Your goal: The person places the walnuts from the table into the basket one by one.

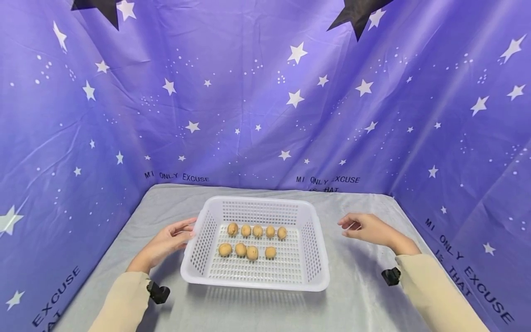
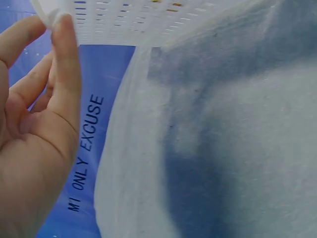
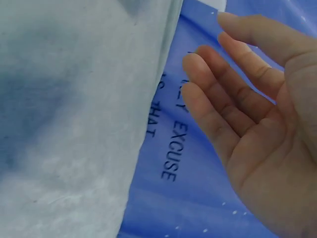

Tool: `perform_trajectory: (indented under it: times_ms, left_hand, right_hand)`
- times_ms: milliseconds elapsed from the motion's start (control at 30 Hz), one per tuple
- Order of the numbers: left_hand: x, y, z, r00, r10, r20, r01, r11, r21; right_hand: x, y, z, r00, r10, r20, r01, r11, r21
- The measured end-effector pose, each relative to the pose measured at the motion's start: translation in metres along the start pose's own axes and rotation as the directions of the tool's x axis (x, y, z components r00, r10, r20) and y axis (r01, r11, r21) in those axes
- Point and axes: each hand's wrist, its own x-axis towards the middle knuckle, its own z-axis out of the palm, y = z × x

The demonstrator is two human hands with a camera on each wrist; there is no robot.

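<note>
While my left hand is touching the side of the white plastic basket with straight fingers, my right hand is waiting near the other side, fingers loose and holding nothing. Little round brown nuts are sitting in two rows on its holey bottom. Everything is resting on a soft grey cloth, with starry purple curtains hanging all around.

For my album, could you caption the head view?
Left hand touches a white basket of nine nuts; right hand hovers apart.
</note>
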Motion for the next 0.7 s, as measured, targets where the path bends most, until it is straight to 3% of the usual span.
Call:
perform_trajectory:
  times_ms: [300, 433, 533, 600, 700]
  left_hand:
    - [-0.001, 0.004, -0.002, 0.998, 0.042, -0.039, -0.037, 0.992, 0.124]
    - [0.0, 0.005, -0.003, 0.998, 0.019, -0.06, -0.009, 0.986, 0.164]
    - [0.0, 0.006, -0.005, 0.997, 0.015, -0.082, 0.003, 0.976, 0.217]
    - [0.0, 0.007, -0.007, 0.994, 0.053, -0.099, -0.02, 0.951, 0.308]
    - [-0.001, 0.008, -0.01, 0.981, 0.141, -0.133, -0.057, 0.865, 0.498]
  right_hand:
    - [-0.016, 0.019, 0.017, 0.99, 0.037, -0.137, -0.039, 0.999, -0.015]
    - [-0.019, 0.025, 0.025, 0.978, 0.062, -0.199, -0.07, 0.997, -0.033]
    - [-0.021, 0.029, 0.03, 0.971, 0.059, -0.231, -0.085, 0.991, -0.101]
    - [-0.023, 0.03, 0.033, 0.967, 0.053, -0.25, -0.094, 0.984, -0.152]
    - [-0.025, 0.031, 0.036, 0.96, 0.036, -0.278, -0.107, 0.964, -0.244]
